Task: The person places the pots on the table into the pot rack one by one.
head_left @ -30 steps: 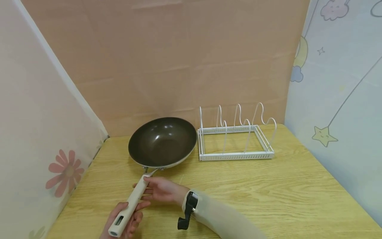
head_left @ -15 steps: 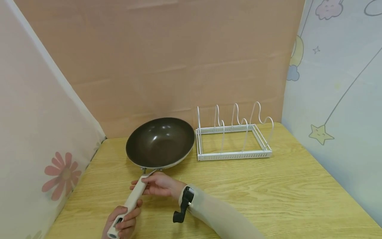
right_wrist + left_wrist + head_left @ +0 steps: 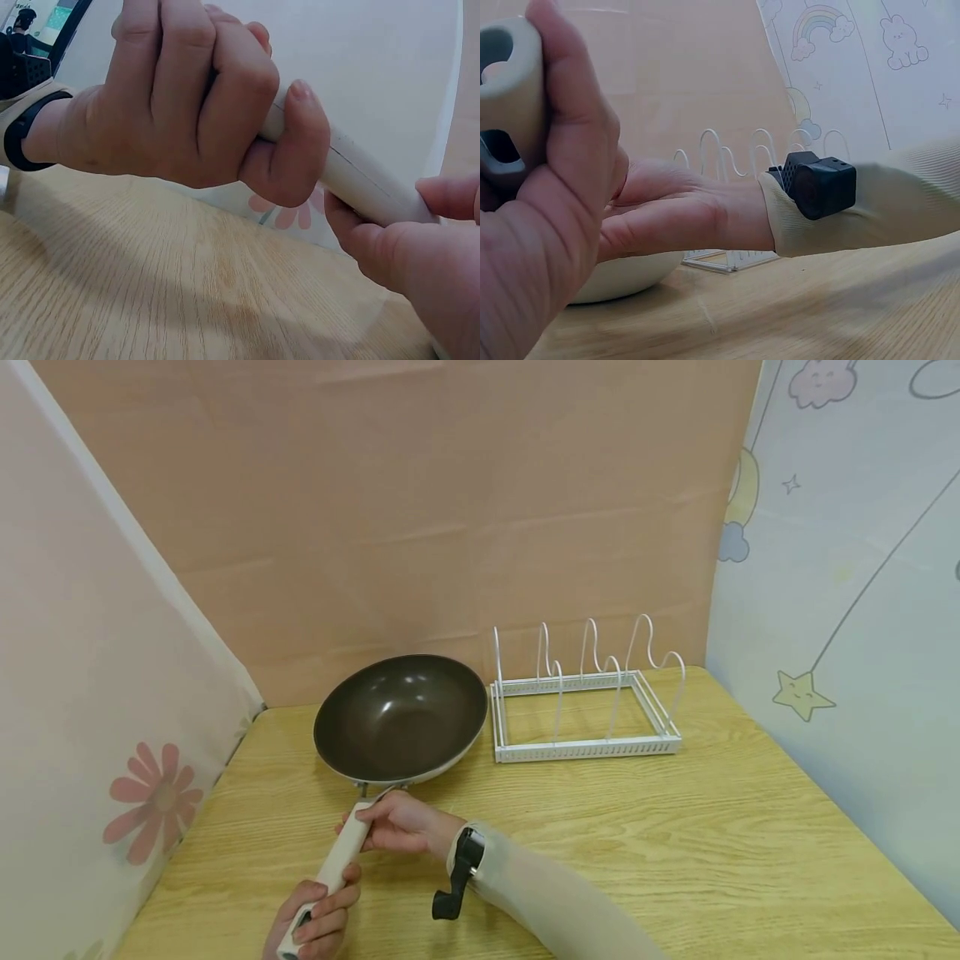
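A wok (image 3: 401, 718) with a dark inside and pale outside sits at the table's back left, its cream handle (image 3: 347, 852) pointing toward me. My left hand (image 3: 318, 914) wraps its fingers round the handle's lower end, by the hanging hole. Farther up, near the metal bracket (image 3: 378, 793), my right hand (image 3: 405, 822) pinches the handle with the thumb on top and fingers beneath. The right wrist view has the left hand (image 3: 202, 105) curled on the handle (image 3: 367, 176) and the right hand (image 3: 427, 247) gripping farther along it.
Just right of the wok stands a white wire rack (image 3: 588, 750) with several upright curved dividers. A tan curtain (image 3: 420, 527) rises behind the wooden table (image 3: 637, 835), and patterned cloths hang on the left (image 3: 97, 610) and right (image 3: 847, 568).
My left fingers, looser under the handle earlier, have closed round its lower end. The right hand stays near the bracket. Wok and rack shift slightly left in view along with the background.
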`<state>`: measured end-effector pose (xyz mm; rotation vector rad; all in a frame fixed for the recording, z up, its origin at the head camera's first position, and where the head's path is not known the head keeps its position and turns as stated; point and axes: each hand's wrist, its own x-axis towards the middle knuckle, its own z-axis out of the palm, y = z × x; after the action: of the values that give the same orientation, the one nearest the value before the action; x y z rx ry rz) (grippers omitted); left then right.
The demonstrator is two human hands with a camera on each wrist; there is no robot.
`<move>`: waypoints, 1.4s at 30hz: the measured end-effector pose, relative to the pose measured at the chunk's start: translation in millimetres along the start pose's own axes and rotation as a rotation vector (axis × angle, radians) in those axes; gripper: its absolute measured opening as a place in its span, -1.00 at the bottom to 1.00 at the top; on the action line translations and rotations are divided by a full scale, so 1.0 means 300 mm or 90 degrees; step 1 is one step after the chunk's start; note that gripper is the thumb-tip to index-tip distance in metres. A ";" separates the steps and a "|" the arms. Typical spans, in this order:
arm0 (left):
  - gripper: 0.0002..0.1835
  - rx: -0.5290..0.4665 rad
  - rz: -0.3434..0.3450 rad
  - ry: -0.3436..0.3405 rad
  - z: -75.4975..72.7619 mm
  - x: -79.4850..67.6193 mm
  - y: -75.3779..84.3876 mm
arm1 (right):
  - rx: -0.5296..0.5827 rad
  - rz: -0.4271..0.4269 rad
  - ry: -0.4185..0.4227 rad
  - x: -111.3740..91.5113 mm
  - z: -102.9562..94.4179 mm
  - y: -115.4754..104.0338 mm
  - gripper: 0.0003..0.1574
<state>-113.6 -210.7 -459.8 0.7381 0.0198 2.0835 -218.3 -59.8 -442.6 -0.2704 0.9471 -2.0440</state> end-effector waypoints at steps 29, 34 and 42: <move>-0.66 0.150 0.020 -0.008 -0.043 0.040 -0.067 | -0.073 0.038 -0.046 -0.032 -0.019 -0.042 -0.55; -0.67 0.161 0.032 0.023 -0.029 0.051 -0.079 | -0.097 0.031 -0.050 -0.041 -0.011 -0.060 -0.72; -0.71 0.208 0.043 0.068 -0.008 0.077 -0.095 | -0.106 0.024 -0.076 -0.056 -0.007 -0.084 -0.71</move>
<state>-103.1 -175.4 -458.3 0.8278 0.4073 2.2100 -224.3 -36.6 -423.6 -0.4551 1.0405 -1.8959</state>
